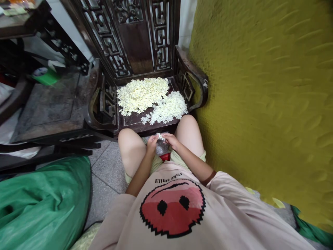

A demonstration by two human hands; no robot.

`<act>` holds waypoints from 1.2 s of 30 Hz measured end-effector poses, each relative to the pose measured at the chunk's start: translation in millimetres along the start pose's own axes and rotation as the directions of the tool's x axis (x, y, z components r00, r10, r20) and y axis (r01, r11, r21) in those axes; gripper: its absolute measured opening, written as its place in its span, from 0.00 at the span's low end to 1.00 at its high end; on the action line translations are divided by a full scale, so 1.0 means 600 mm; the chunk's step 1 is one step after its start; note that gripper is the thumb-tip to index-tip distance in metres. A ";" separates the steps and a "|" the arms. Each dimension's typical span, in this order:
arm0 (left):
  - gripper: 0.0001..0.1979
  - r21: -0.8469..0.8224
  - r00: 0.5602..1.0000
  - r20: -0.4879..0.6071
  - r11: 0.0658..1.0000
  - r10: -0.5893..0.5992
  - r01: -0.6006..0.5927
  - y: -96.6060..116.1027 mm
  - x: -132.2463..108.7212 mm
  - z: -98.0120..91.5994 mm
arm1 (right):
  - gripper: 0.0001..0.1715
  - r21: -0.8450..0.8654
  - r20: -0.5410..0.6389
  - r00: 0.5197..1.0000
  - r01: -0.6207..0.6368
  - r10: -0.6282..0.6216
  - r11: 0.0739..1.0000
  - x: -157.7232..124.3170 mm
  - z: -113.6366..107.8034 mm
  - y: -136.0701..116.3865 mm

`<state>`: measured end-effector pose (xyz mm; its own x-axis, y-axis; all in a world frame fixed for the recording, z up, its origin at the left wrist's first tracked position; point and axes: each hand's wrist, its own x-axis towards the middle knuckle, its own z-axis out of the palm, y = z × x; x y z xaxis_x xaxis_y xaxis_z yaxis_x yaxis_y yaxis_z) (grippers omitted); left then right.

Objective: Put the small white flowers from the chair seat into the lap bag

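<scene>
Between my knees, my left hand (pixel 152 141) and my right hand (pixel 171 140) meet fingertip to fingertip around a few small white flower-shaped pieces (pixel 160 136). Both hands have their fingers pinched on these pieces. Beyond them, on the seat of a dark carved wooden chair (pixel 132 120), lie two heaps of similar pieces. A larger cream-yellow heap (pixel 143 93) covers the back left of the seat, and a smaller, whiter heap (pixel 171 107) lies at the front right, touching it.
Curved armrests (pixel 201 81) flank the seat. At the left, a wooden surface (pixel 52 104) bears a roll of green tape (pixel 46 76). A green bag or cloth (pixel 47 201) fills the lower left. A large yellow-green textured sheet (pixel 265 104) stands close on the right.
</scene>
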<state>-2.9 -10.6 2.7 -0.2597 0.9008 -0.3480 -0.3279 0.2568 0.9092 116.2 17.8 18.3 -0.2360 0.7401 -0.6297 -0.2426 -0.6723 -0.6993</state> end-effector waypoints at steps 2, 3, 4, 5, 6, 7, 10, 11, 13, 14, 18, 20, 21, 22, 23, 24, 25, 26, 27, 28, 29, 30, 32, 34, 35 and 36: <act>0.15 -0.014 1.000 -0.003 1.000 -0.022 0.022 0.003 -0.002 0.001 | 0.11 -0.002 -0.001 1.000 0.002 -0.002 1.000 -0.002 0.003 -0.002; 0.16 -0.012 1.000 -0.004 1.000 -0.027 0.027 0.004 -0.003 0.002 | 0.12 -0.006 0.006 1.000 0.005 -0.005 1.000 -0.002 0.003 -0.002; 0.16 -0.009 1.000 -0.006 1.000 -0.030 0.030 0.005 -0.003 0.003 | 0.13 -0.012 0.019 1.000 0.011 -0.010 1.000 -0.003 0.004 -0.002; 0.16 -0.008 1.000 -0.006 1.000 -0.030 0.030 0.005 -0.003 0.004 | 0.14 -0.021 0.038 0.999 0.014 -0.014 1.000 -0.003 0.004 -0.001; 0.16 -0.008 0.999 -0.003 0.999 -0.032 0.032 0.006 -0.003 0.004 | 0.16 -0.032 0.062 0.998 0.015 -0.013 0.999 -0.003 0.004 0.000; 0.16 -0.008 0.999 0.001 0.999 -0.034 0.034 0.006 -0.003 0.005 | 0.17 -0.045 0.087 0.996 0.012 -0.008 0.999 -0.003 0.004 0.000; 0.18 -0.010 0.998 0.018 0.998 -0.058 0.059 0.009 -0.005 0.005 | 0.18 -0.067 0.115 0.993 -0.016 0.024 0.998 -0.004 0.003 0.002; 0.18 -0.016 0.997 0.031 0.997 -0.074 0.075 0.011 -0.005 0.005 | 0.18 -0.067 0.109 0.993 -0.025 0.032 0.997 -0.005 0.003 0.001; 0.19 -0.047 0.992 0.063 0.992 -0.110 0.113 0.013 -0.007 0.004 | 0.17 -0.057 0.093 0.995 -0.024 0.029 0.998 -0.005 0.002 0.001; 0.20 -0.068 0.989 0.080 0.989 -0.125 0.131 0.015 -0.008 0.005 | 0.17 -0.051 0.087 0.996 -0.015 0.020 0.999 -0.005 0.002 0.000; 0.21 -0.140 0.984 0.104 0.977 -0.148 0.162 0.018 -0.010 0.006 | 0.16 -0.015 0.068 0.997 0.033 -0.032 0.999 -0.003 0.001 0.001; 0.21 -0.166 0.983 0.105 0.972 -0.153 0.169 0.018 -0.010 0.006 | 0.15 0.002 0.063 0.997 0.042 -0.042 0.999 -0.001 0.001 0.002; 0.20 -0.183 0.982 0.106 0.967 -0.157 0.175 0.018 -0.009 0.006 | 0.15 0.008 0.064 0.997 0.042 -0.042 0.999 -0.001 0.001 0.002; 0.20 -0.201 0.981 0.105 0.962 -0.165 0.184 0.017 -0.008 0.006 | 0.15 0.012 0.068 0.997 0.040 -0.041 0.999 0.000 0.001 0.003; 0.19 -0.221 0.979 0.102 0.955 -0.178 0.197 0.015 -0.006 0.006 | 0.14 0.020 0.070 0.997 0.038 -0.040 0.999 0.000 0.000 0.002; 0.18 -0.244 0.976 0.097 0.946 -0.196 0.214 0.014 -0.004 0.006 | 0.14 0.032 0.070 0.997 0.037 -0.039 0.999 0.001 -0.001 0.002; 0.17 -0.269 0.973 0.088 0.935 -0.215 0.231 0.012 -0.001 0.005 | 0.13 0.048 0.064 0.997 0.036 -0.039 0.998 0.001 -0.002 0.000; 0.17 -0.294 0.970 0.077 0.924 -0.233 0.245 0.010 0.002 0.004 | 0.13 0.066 0.048 0.998 0.037 -0.040 0.997 0.002 -0.003 -0.001; 0.17 -0.317 0.966 0.066 0.913 -0.249 0.256 0.009 0.005 0.003 | 0.12 0.081 0.022 0.999 0.039 -0.041 0.996 0.002 -0.005 -0.003; 0.17 -0.335 0.963 0.056 0.903 -0.265 0.268 0.008 0.007 0.002 | 0.12 0.089 -0.008 0.999 0.045 -0.044 0.995 0.002 -0.006 -0.005; 0.16 -0.349 0.958 0.051 0.893 -0.283 0.283 0.007 0.010 0.001 | 0.11 0.087 -0.032 0.998 0.049 -0.046 0.995 0.002 -0.007 -0.006; 0.16 -0.355 0.951 0.055 0.884 -0.304 0.303 0.007 0.012 0.000 | 0.10 0.078 -0.045 0.998 0.054 -0.050 0.995 0.002 -0.007 -0.007; 0.15 -0.351 0.933 0.078 0.866 -0.351 0.355 0.007 0.014 -0.001 | 0.09 0.059 -0.023 0.998 0.058 -0.057 0.997 0.000 -0.006 -0.007; 0.12 -0.346 0.922 0.099 0.856 -0.374 0.384 0.007 0.016 0.002 | 0.08 0.040 0.055 0.998 0.041 -0.043 0.998 -0.003 -0.002 -0.005; 0.11 -0.346 0.921 0.103 0.855 -0.375 0.387 0.007 0.017 0.003 | 0.08 0.027 0.094 0.995 0.028 -0.030 0.999 -0.004 0.000 -0.004; 0.10 -0.347 0.921 0.107 0.854 -0.375 0.388 0.007 0.017 0.005 | 0.08 0.012 0.128 0.992 0.015 -0.016 1.000 -0.006 0.003 -0.002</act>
<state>-4.0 1.0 3.4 -0.0185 0.7707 -0.6369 -0.6958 0.4475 0.5617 115.8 16.1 21.9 -0.3506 0.7434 -0.5696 -0.2574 -0.6613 -0.7046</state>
